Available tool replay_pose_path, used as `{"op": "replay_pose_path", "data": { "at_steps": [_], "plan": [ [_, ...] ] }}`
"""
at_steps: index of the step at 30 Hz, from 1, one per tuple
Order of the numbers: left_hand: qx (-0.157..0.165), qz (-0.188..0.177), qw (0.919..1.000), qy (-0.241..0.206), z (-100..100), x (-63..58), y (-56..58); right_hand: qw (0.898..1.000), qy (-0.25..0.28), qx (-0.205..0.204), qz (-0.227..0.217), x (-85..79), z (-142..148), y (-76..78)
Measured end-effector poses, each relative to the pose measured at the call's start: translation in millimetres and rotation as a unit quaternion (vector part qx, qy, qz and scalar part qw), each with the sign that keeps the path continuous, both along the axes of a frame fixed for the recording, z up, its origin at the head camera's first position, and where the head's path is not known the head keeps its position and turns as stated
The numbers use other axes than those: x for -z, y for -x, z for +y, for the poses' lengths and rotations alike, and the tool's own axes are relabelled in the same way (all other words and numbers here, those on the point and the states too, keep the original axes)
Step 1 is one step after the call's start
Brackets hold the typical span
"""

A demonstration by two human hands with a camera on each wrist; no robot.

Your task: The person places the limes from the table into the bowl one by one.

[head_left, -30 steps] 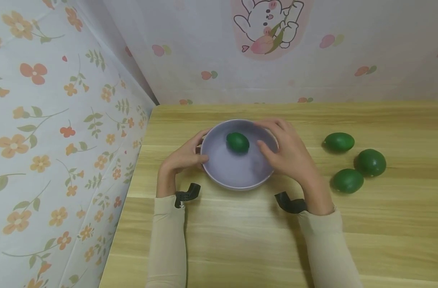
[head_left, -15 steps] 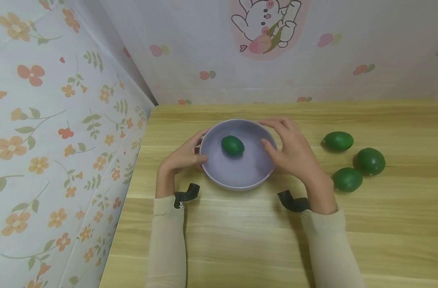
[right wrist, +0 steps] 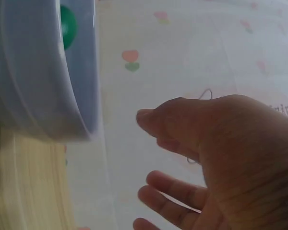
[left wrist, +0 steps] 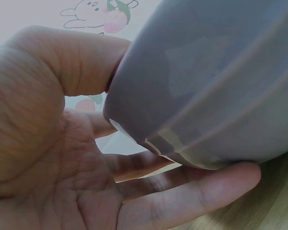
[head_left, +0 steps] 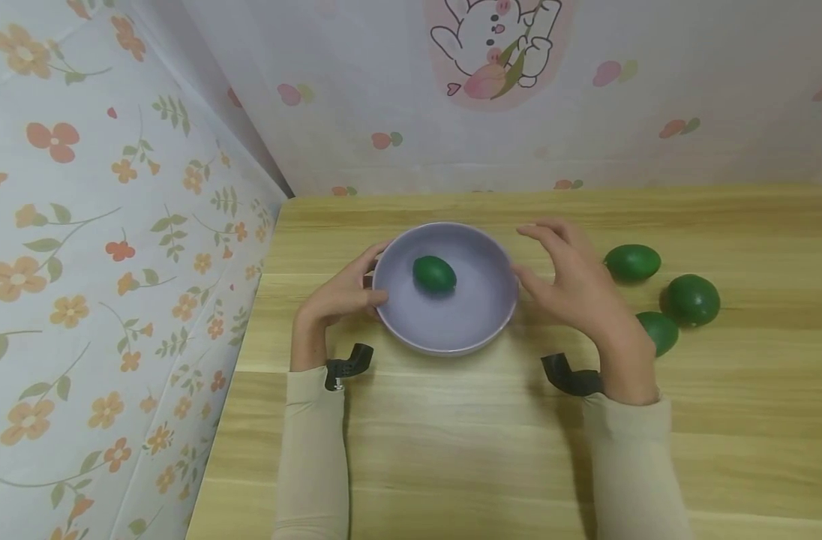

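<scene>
A lavender bowl (head_left: 451,330) stands on the wooden table in the head view, with one green lime (head_left: 434,274) lying inside it. My left hand (head_left: 343,291) grips the bowl's left side, thumb at the rim. In the left wrist view the fingers (left wrist: 201,196) reach beneath the bowl's ribbed wall (left wrist: 206,81). My right hand (head_left: 580,296) is just off the bowl's right side, fingers parted and holding nothing. The right wrist view shows a gap between that hand (right wrist: 221,153) and the bowl (right wrist: 33,81); part of the lime (right wrist: 68,28) shows past the rim.
On the right of the table lie more limes: one at the back (head_left: 632,262), a rounder one (head_left: 691,300), and a front one (head_left: 659,334) partly hidden by my right wrist. Printed fabric (head_left: 357,90) hangs behind the table, and flowered fabric (head_left: 114,285) on the left.
My right hand has drawn out of the bowl to the right, clear of the rim. The lime inside has rolled slightly left and settled. My left hand keeps its hold.
</scene>
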State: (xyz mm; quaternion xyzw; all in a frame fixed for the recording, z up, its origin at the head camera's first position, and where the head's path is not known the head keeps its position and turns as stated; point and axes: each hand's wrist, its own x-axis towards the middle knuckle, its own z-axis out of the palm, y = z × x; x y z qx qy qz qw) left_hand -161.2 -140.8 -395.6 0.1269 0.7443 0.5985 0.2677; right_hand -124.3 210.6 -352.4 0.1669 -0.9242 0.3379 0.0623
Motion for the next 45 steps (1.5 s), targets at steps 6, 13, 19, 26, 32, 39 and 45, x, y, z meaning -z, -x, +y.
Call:
{"op": "replay_pose_path", "data": {
  "at_steps": [6,13,19,26,32,39,45],
  "plan": [
    [-0.004,0.0,1.0,0.001,-0.4,0.1,0.7,0.999,-0.014,0.01,-0.039,-1.1,9.9,-1.3],
    [-0.005,-0.002,1.0,0.004,1.1,0.5,0.8,0.998,-0.02,0.011,-0.052,-2.5,15.1,-4.9],
    [-0.008,0.002,0.9999,0.011,0.6,0.3,0.4,0.998,-0.025,0.011,-0.06,-3.4,18.4,-8.2],
    [-0.008,0.002,1.0,0.006,0.2,1.2,0.8,0.996,-0.028,0.016,-0.083,-4.6,23.9,-12.2],
    [-0.006,0.001,1.0,0.003,1.0,2.0,1.9,0.996,-0.033,0.025,-0.083,-2.9,30.3,-22.1],
    [-0.004,0.006,0.9999,0.008,1.1,1.3,3.1,0.997,-0.034,0.031,-0.062,0.8,42.0,-30.2],
    [0.0,0.016,0.9998,0.012,1.2,1.9,2.9,0.996,-0.035,0.038,-0.066,4.6,51.2,-37.7]
  ]
}}
